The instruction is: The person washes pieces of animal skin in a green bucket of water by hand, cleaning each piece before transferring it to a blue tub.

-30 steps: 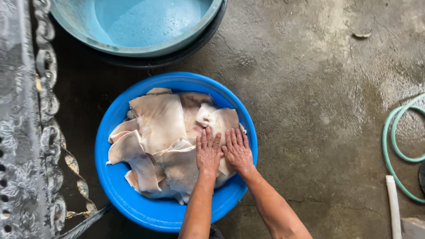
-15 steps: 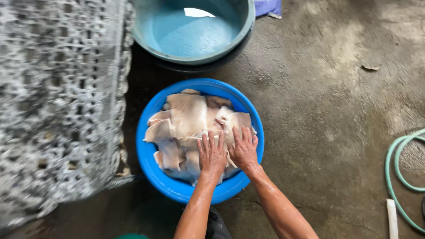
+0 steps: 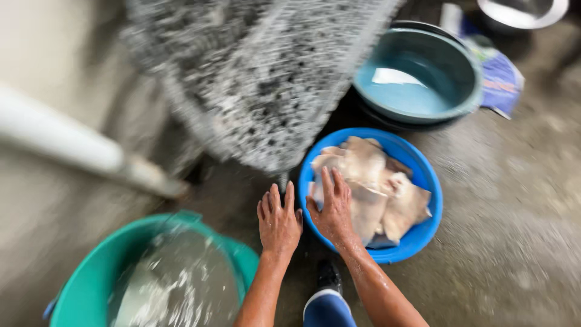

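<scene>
Below, right hand [image 3: 331, 209] flat, open on pale cloths [image 3: 375, 188], heap running up-left to down-right in blue basin [image 3: 423, 175], left hand [image 3: 278, 221] open beside.

We see a household wash area set up on bare ground. A rough, wet concrete floor [image 3: 520, 200] carries plastic wash basins: a blue basin [image 3: 431, 181] of pale wet cloth [image 3: 375, 181], a teal basin [image 3: 417, 75] with a little water, and a green tub [image 3: 91, 284] of sudsy water. A grey patterned fabric [image 3: 266, 79] hangs above; a white pipe [image 3: 66, 148] runs alongside.
</scene>
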